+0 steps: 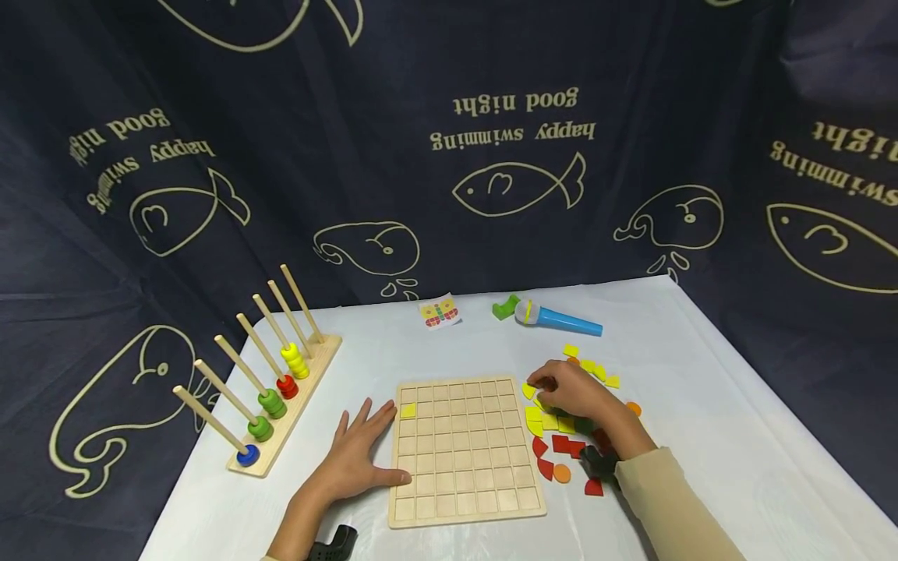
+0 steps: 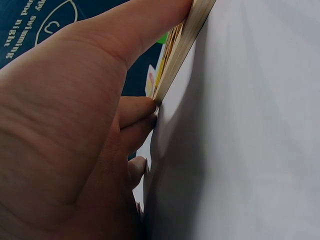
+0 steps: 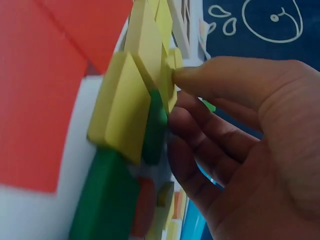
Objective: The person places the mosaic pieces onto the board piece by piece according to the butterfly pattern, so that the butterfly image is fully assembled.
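Observation:
A wooden grid board (image 1: pixel 465 450) lies on the table, with one yellow square tile (image 1: pixel 408 411) in a cell near its far left corner. My left hand (image 1: pixel 354 456) rests at the board's left side, fingers spread, thumb on the near part of the edge. In the left wrist view, the thumb and fingertips touch the board's side. To the right of the board, my right hand (image 1: pixel 577 389) is over a cluster of loose pieces. Its thumb and fingers pinch a yellow piece (image 3: pixel 173 62) whose full outline is hidden. Other yellow tiles (image 1: pixel 549 422) and green pieces (image 3: pixel 102 197) sit beside the fingertips.
Red pieces (image 1: pixel 560 443) and orange discs (image 1: pixel 562 473) lie near the right wrist. On the left stands a wooden peg rack (image 1: pixel 306 405) with coloured rings. Along the back are a patterned card (image 1: pixel 440 312), a green block (image 1: pixel 505 307) and a blue toy microphone (image 1: pixel 568 322).

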### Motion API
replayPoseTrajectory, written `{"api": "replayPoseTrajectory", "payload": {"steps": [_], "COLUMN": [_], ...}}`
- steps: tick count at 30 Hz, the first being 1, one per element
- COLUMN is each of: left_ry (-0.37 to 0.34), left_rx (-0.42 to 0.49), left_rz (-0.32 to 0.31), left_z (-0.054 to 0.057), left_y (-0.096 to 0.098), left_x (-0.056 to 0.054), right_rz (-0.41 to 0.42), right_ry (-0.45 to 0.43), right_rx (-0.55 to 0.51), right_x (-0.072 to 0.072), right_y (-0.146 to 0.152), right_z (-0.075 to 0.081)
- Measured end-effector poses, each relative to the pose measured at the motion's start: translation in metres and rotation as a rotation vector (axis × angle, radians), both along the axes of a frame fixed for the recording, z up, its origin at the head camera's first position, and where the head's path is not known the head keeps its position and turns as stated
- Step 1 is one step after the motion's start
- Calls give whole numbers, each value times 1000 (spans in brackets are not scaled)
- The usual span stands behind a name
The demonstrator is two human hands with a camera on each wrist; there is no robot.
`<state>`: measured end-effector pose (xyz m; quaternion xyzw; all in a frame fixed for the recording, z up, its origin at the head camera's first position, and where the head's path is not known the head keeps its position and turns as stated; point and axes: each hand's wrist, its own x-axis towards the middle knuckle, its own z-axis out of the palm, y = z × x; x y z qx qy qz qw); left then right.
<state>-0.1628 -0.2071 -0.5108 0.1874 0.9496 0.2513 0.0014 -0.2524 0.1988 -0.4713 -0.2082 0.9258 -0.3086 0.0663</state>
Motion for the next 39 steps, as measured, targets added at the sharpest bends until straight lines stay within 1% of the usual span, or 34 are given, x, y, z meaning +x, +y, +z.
{"api": "replayPoseTrajectory", "payload": {"steps": [4,6,11,14,21,26,32,36,39], "left_ry": [7,5,-2,3,-3,-1,5,-3,-5], "left_rx": [-1,-2,0,2,4,1,-9,-3,5], "left_rz": [0,2,2,0,0,-1,5,2,2], "left_z": [1,2,1,0,0,0,0,2,2], "left_y": [1,1,1,1,2,2,1,1,1], "left_x": [0,0,0,0,1,0,0,1,2], "right_rz": [-13,-5,21,23,-43,-75,-24,-11,18], "right_ry": [-40,-53,-71,-76,-84,-94,-40,-29,-11], "right_rx": [-6,0,13,11,43,34,-13,-21,-22], "right_x": [5,7,10,11,10,10,9,8,8], "right_y": [5,7,11,12,13,14,10,2,-7], "right_z": [3,4,4,3,1,1,4,6,7]}}
